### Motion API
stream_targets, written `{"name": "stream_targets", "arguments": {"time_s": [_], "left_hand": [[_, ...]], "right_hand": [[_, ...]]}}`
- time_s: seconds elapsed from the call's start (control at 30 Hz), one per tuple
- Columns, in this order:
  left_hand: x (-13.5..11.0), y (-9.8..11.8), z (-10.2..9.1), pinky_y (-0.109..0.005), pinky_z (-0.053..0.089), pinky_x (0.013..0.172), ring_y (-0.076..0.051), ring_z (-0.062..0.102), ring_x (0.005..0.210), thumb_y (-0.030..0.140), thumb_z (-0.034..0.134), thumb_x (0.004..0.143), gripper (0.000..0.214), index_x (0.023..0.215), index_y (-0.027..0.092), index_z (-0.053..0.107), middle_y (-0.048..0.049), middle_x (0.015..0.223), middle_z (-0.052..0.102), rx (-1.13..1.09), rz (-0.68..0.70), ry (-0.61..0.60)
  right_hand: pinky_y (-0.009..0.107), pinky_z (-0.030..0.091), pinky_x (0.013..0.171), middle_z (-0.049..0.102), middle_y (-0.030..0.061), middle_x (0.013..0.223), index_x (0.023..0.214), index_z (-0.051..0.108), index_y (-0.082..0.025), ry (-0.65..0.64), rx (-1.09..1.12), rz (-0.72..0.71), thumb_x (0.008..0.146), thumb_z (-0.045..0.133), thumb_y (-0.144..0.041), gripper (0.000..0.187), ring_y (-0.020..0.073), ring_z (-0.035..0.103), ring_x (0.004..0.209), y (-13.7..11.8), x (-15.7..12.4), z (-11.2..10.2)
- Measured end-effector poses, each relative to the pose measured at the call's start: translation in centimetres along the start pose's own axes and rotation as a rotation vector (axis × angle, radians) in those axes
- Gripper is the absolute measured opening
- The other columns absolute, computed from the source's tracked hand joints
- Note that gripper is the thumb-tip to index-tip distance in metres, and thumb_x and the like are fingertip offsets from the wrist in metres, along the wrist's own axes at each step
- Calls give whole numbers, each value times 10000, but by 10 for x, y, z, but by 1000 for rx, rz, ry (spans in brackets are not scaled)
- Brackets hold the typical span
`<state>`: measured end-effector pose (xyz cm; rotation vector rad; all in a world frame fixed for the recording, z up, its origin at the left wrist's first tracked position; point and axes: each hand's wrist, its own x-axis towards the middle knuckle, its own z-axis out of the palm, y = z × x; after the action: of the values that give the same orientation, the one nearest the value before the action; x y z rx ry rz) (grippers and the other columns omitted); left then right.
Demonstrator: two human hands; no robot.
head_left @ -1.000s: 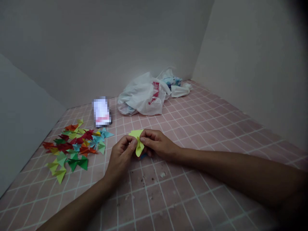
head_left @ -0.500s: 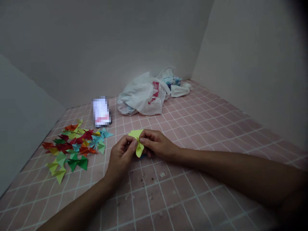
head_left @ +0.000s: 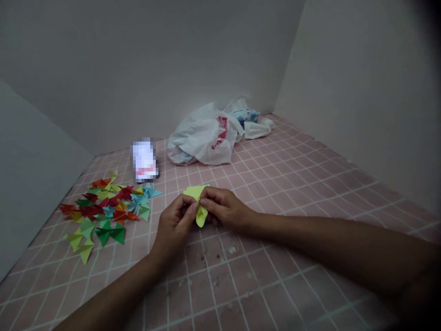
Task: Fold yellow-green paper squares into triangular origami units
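Note:
A piece of yellow paper (head_left: 201,218), partly folded, is pinched between both hands above the tiled surface. My left hand (head_left: 177,218) is closed on its left side, thumb in front. My right hand (head_left: 225,208) grips the right side with thumb and fingertips, close to the left thumb. A narrow curled flap points down between the thumbs. Behind the fingers lies more flat yellow paper (head_left: 195,190); whether it is the same sheet I cannot tell. Folded paper butterflies (head_left: 110,233) in green, red, orange, yellow and light blue lie in a loose group left of my hands.
A phone (head_left: 144,161) with a lit, blurred screen leans upright behind the paper shapes. A crumpled white plastic bag (head_left: 206,138) with red print lies by the back wall, with a blue-patterned packet (head_left: 250,115) beside it. The pink tiled surface (head_left: 292,174) shows chipped spots near me.
Both hands stay almost where they were, pinching the yellow paper. Its lower flap has shifted slightly right and down between the thumbs.

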<state>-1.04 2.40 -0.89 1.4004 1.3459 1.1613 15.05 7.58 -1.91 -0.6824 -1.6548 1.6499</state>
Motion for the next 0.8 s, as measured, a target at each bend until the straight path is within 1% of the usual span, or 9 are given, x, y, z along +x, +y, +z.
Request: {"name": "stream_targets", "arguments": {"time_s": [0.2,0.43,0.53,0.6,0.7,0.73,0.8], "left_hand": [[1,-4,1,-261,446,591,-133,562,607,367,617,891,182,822,206,570,10,694,628,-94,-47,1],[1,2,3,-246,453,577,-130,578,595,355,645,855,184,795,199,569,12,669,639,-106,-67,30],[2,1,3,-230,455,565,-121,579,593,354,659,847,187,808,193,573,16,669,632,-119,-75,12],[3,0,2,-215,453,559,-109,573,606,346,673,842,184,819,189,581,20,703,617,-100,-61,17],[3,-1,0,-194,442,533,-85,567,635,337,700,825,194,815,184,580,6,884,621,-110,-39,27],[3,-2,0,-188,430,512,-78,559,622,342,703,823,202,815,183,579,5,911,620,-126,-49,22],[3,-2,0,-179,400,469,-67,524,558,358,701,823,215,820,183,575,16,833,614,-142,-90,12]], "right_hand": [[178,345,416,526,-54,585,806,500,-180,-32,97,25,969,474,-341,231,65,456,440,3,2,-2],[179,347,418,536,-51,600,828,505,-180,-34,104,51,965,474,-300,185,65,460,442,3,2,-1],[184,352,425,528,-54,591,831,502,-180,-28,65,52,959,467,-271,161,68,457,440,3,3,-1],[187,352,437,521,-57,583,826,504,-180,-17,17,36,950,470,-253,148,69,454,447,3,3,-1],[196,348,454,515,-55,587,813,508,-180,0,-29,-3,941,491,-276,160,73,450,466,4,3,-2],[200,347,458,513,-54,589,810,510,-181,2,-34,-12,940,496,-293,172,75,448,469,4,3,-2],[208,348,460,507,-56,593,817,507,-185,5,-25,-17,937,502,-317,179,78,440,469,5,3,-2]]}}
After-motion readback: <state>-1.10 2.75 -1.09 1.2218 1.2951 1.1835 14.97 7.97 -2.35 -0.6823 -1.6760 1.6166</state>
